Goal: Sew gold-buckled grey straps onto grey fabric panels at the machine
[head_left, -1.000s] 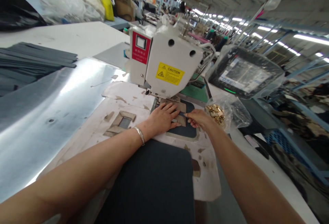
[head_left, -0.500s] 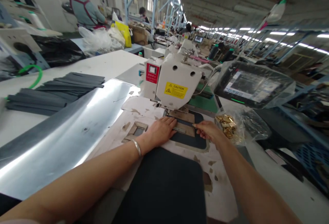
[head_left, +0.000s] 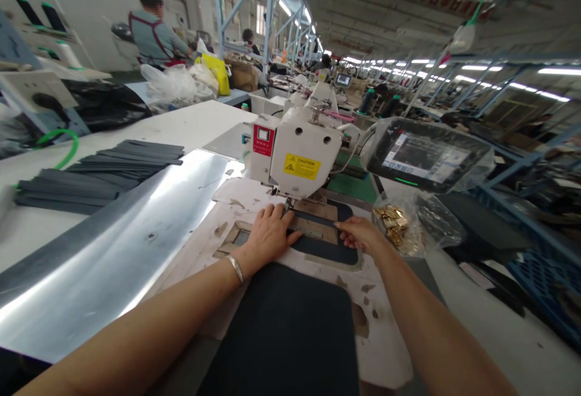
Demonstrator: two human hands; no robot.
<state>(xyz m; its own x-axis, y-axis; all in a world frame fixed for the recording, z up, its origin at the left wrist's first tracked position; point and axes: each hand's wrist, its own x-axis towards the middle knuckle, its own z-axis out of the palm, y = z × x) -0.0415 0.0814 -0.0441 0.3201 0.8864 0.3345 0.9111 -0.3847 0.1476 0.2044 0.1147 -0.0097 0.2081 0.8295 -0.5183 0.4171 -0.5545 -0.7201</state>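
Note:
My left hand (head_left: 267, 235) lies flat with fingers stretched out on the brown template (head_left: 318, 229) under the head of the white sewing machine (head_left: 297, 157). My right hand (head_left: 361, 235) pinches the template's right end, fingers together. The template sits over a dark blue panel (head_left: 333, 250) held in a cream jig board (head_left: 254, 193). A large dark blue piece (head_left: 285, 335) lies in front, between my forearms. A silver bracelet (head_left: 236, 269) is on my left wrist.
A clear bag of gold metal fittings (head_left: 394, 223) lies right of my right hand. A plastic-covered touchscreen (head_left: 424, 154) stands behind it. Dark strips (head_left: 100, 172) are stacked at the left, beside a shiny metal sheet (head_left: 113, 250). A person (head_left: 157, 36) works far back left.
The view has tilted up and pulled back, showing more of the hall. My left hand shifted slightly left on the template; my right hand stays at its right end.

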